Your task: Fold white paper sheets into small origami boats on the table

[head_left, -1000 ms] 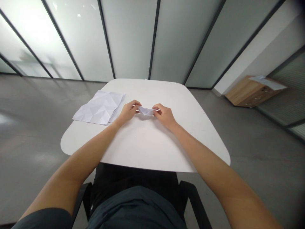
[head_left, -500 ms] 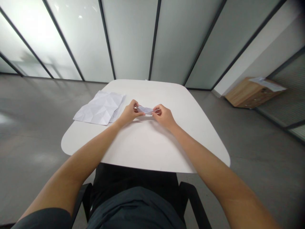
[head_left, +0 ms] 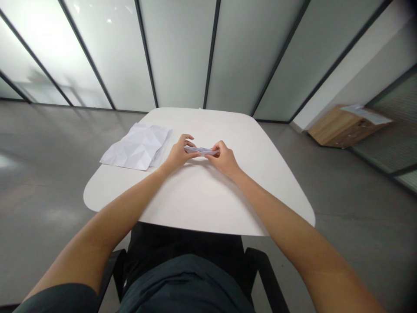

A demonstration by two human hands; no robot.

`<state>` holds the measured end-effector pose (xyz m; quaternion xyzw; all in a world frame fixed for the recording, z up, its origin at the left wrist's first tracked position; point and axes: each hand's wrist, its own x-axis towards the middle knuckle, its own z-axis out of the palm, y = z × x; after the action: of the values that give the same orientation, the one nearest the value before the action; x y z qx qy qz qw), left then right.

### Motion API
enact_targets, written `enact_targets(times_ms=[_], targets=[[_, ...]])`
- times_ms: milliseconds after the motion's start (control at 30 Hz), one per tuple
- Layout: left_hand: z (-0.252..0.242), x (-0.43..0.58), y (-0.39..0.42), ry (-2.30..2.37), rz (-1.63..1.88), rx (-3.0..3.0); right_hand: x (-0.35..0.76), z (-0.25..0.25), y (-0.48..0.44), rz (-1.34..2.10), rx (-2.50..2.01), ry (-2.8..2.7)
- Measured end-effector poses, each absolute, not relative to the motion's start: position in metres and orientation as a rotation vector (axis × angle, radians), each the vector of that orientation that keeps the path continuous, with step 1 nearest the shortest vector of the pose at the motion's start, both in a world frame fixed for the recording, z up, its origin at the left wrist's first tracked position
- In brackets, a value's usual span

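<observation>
Between my two hands, just above the middle of the white table (head_left: 208, 200), is a small piece of folded white paper (head_left: 202, 151), seen nearly edge-on as a narrow strip. My left hand (head_left: 181, 151) grips its left end, thumb along the near side and the index finger raised off it. The right end is pinched by my right hand (head_left: 223, 158) between thumb and fingers. Exactly how the paper is folded is too small to make out. Creased white sheets (head_left: 137, 148) lie to the left of my left hand, one partly on another.
Frosted glass panels (head_left: 177, 52) with dark frames stand behind the table. A wooden cabinet (head_left: 339, 128) with papers on top is on the floor at the right. Black chair armrests (head_left: 260, 261) flank my lap at the table's near edge.
The folded paper has tilted and now looks flatter and narrower. My left index finger has lifted away from it, and the right fingers have shifted slightly on their end.
</observation>
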<state>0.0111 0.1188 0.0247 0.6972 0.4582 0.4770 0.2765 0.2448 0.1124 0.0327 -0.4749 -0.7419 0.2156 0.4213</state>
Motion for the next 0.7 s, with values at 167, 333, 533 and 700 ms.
enact_targets(times_ms=[167, 333, 533, 700], targets=[[0.030, 0.012, 0.114, 1.256, 1.206, 1.915, 0.245, 0.028, 0.115, 0.557, -1.141, -1.863], [0.030, 0.012, 0.115, 1.219, 1.220, 1.927, 0.242, 0.027, 0.115, 0.580, -1.068, -1.922], [0.028, 0.009, 0.117, 1.220, 1.213, 1.937, 0.242, 0.028, 0.117, 0.549, -1.060, -1.945], [0.023, 0.002, 0.125, 1.152, 1.226, 1.970, 0.249, 0.025, 0.121, 0.499, -1.138, -1.952]])
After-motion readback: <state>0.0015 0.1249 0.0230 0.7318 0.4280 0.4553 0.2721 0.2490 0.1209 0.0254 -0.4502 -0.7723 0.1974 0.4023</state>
